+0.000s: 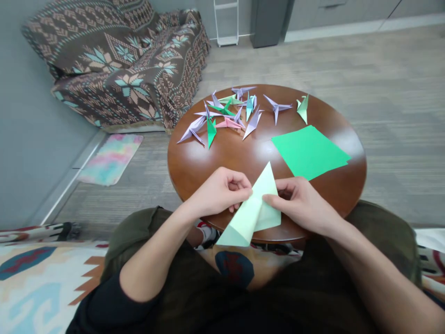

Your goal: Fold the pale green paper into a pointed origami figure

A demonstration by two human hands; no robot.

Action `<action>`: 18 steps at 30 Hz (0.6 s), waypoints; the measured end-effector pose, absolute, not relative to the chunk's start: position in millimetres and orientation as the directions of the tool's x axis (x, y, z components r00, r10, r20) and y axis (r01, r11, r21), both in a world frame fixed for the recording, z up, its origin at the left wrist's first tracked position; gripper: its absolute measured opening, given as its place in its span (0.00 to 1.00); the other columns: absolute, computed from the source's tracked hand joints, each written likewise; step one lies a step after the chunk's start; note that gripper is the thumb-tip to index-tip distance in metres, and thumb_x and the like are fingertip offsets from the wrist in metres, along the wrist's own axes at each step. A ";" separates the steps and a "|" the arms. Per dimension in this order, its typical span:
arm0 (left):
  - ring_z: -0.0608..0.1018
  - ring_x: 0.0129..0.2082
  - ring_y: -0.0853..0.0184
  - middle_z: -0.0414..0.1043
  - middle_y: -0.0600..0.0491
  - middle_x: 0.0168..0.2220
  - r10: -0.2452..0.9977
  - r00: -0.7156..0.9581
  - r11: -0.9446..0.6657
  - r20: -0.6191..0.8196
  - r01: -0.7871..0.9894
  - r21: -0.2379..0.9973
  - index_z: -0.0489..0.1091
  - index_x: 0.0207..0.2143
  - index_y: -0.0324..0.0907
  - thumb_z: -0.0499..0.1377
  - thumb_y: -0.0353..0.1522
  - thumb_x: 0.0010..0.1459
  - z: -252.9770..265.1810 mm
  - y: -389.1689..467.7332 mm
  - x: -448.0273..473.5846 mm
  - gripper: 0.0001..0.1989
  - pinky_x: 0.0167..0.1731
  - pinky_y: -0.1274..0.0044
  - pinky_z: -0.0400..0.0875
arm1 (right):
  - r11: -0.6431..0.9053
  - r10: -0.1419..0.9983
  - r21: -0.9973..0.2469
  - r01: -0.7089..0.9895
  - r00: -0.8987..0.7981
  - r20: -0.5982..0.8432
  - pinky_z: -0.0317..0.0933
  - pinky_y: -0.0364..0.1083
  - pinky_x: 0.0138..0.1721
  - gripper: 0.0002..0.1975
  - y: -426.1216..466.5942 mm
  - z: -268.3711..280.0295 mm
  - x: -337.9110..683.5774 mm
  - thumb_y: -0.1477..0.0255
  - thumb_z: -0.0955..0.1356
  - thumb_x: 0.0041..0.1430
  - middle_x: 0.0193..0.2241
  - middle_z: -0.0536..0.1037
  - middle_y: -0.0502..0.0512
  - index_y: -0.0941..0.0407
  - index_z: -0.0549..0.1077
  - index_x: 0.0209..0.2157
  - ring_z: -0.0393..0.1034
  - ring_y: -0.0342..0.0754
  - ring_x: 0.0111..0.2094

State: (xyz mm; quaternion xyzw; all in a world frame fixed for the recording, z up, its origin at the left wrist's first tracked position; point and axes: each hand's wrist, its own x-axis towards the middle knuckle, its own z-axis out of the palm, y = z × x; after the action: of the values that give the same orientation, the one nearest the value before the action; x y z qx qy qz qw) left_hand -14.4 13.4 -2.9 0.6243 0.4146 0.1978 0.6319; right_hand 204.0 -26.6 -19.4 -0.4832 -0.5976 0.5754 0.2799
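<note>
Head view: pale-green folded paper sheet, over the near edge of brown oval wooden bench; left hand, right hand pinching opposite sides. Risk: uneven pull could skew the fold.

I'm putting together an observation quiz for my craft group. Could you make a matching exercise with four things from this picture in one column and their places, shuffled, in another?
Things
1. Pale green sheet
2. Bright green paper
3. Pink folded bird
4. Pastel mat

Places
A. Flat on the right side of the table
B. On the floor
C. Held between the left hand and the right hand
D. Among other folded birds

Pairs: 1-C, 2-A, 3-D, 4-B
</note>
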 end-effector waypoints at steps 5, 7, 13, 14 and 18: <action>0.67 0.14 0.76 0.67 0.60 0.17 0.773 0.569 0.142 -0.279 0.274 0.951 0.73 0.28 0.38 0.62 0.28 0.56 -2.8 13.0 -15.0 0.04 0.14 0.85 0.62 | -0.130 0.887 -0.952 0.277 -0.396 -0.236 0.60 0.45 0.31 0.06 -26.9 -17.9 204.1 0.74 0.69 0.55 0.29 0.80 0.50 0.57 0.81 0.31 0.70 0.48 0.30; 0.67 0.15 0.76 0.67 0.60 0.17 0.777 0.568 0.137 -0.272 0.270 0.953 0.73 0.28 0.38 0.63 0.29 0.57 -3.6 14.0 -15.9 0.04 0.15 0.85 0.61 | -0.130 0.883 -0.962 0.239 -0.413 -0.222 0.61 0.45 0.32 0.07 -26.3 -18.2 205.2 0.75 0.69 0.55 0.31 0.81 0.50 0.57 0.81 0.33 0.71 0.49 0.31; 0.77 0.26 0.72 0.76 0.54 0.28 0.798 0.544 0.181 -0.260 0.195 0.964 0.76 0.38 0.37 0.67 0.37 0.59 -6.4 16.7 -16.1 0.12 0.26 0.83 0.71 | -0.057 0.932 -0.966 0.253 -0.333 -0.142 0.57 0.44 0.29 0.07 -23.9 -22.2 208.2 0.69 0.70 0.61 0.28 0.77 0.50 0.57 0.76 0.31 0.66 0.46 0.28; 0.79 0.29 0.70 0.77 0.53 0.31 0.796 0.542 0.219 -0.268 0.156 0.963 0.75 0.43 0.38 0.69 0.38 0.57 -6.5 16.5 -15.8 0.16 0.29 0.80 0.74 | -0.031 0.938 -0.961 0.273 -0.324 -0.123 0.57 0.44 0.29 0.08 -23.9 -22.4 207.5 0.68 0.70 0.62 0.28 0.77 0.50 0.57 0.76 0.31 0.65 0.45 0.28; 0.82 0.38 0.64 0.80 0.48 0.40 0.779 0.561 0.318 -0.281 0.033 0.948 0.73 0.50 0.39 0.74 0.37 0.51 -5.6 13.6 -14.7 0.26 0.38 0.76 0.78 | 0.048 0.952 -0.956 0.289 -0.303 -0.044 0.57 0.44 0.30 0.10 -25.4 -18.1 203.5 0.66 0.70 0.64 0.26 0.75 0.49 0.57 0.77 0.31 0.66 0.45 0.29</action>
State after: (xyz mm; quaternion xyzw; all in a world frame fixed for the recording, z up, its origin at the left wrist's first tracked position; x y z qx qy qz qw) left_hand -14.7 13.6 -5.6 0.5223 0.3885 0.2615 0.7127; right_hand 203.5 -25.4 -18.1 -0.4843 -0.6404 0.4916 0.3372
